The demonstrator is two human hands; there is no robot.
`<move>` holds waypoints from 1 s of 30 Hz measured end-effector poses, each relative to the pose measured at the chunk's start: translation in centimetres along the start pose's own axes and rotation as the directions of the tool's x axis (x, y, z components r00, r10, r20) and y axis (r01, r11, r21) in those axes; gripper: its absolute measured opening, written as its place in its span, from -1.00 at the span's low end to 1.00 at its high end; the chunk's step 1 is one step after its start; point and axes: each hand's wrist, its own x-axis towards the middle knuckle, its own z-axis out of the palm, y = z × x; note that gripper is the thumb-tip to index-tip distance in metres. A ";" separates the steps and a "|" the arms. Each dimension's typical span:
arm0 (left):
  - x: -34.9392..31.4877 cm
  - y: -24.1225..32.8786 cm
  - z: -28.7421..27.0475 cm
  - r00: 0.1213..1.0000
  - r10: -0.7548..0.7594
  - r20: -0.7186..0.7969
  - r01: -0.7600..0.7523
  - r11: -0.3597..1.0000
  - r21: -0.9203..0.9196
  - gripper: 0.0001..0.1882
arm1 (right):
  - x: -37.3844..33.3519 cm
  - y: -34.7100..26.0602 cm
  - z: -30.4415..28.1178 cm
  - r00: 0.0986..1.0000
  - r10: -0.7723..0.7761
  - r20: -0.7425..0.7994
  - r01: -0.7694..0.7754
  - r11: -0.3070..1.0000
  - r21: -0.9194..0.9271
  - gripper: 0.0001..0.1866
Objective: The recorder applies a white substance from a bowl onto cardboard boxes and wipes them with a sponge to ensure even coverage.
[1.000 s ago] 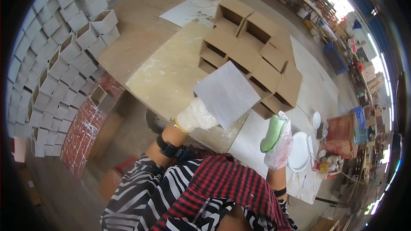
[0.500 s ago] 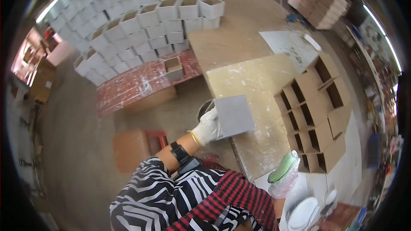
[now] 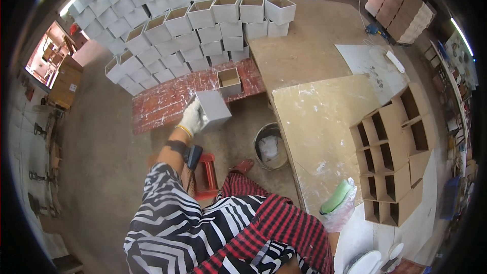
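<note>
1. we note the left hand (image 3: 192, 116), in a white glove, closed around the near edge of a grey square box (image 3: 214, 110), which it holds out at about 11 o'clock from the body, above the red patterned mat (image 3: 167, 102).
2. we note the right hand (image 3: 339, 207), in a thin clear glove, wrapped around a green tool (image 3: 337, 197) at about 4 o'clock, over the edge of the work table (image 3: 324, 122).
3. one open-topped box (image 3: 229, 81) sits alone on the mat at 12 o'clock of the held box; beyond it, stacked rows of like boxes (image 3: 203, 10) fill the floor.
4. progress, in our judgement: many boxes are already stacked; the held one is not yet set down, and brown cardboard shells (image 3: 393, 152) at 3 o'clock remain on the table.
5. surface: the table top is smeared with pale residue; a metal bucket (image 3: 271, 146) stands beside it on the floor.
6. room: dusty concrete floor, a red stool (image 3: 205, 175) near the legs, shelving along the right wall.
</note>
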 end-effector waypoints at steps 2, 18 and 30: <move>4.8 2.7 -3.5 0.984 -0.110 -0.143 0.127 0.985 0.119 -0.66 | 1.2 -1.2 2.2 0.999 -0.020 -0.038 0.014 0.989 -0.149 -0.27; 28.6 3.9 -15.8 0.990 -0.098 0.105 -0.099 0.057 0.993 -0.62 | 7.9 -2.7 15.9 0.899 0.437 -0.020 -0.435 0.888 -0.148 -0.52; 21.1 -1.1 16.9 0.755 -0.049 0.654 -0.643 0.141 0.753 -0.50 | 2.6 -0.2 11.4 0.859 0.421 -0.290 -0.439 0.898 0.002 -0.57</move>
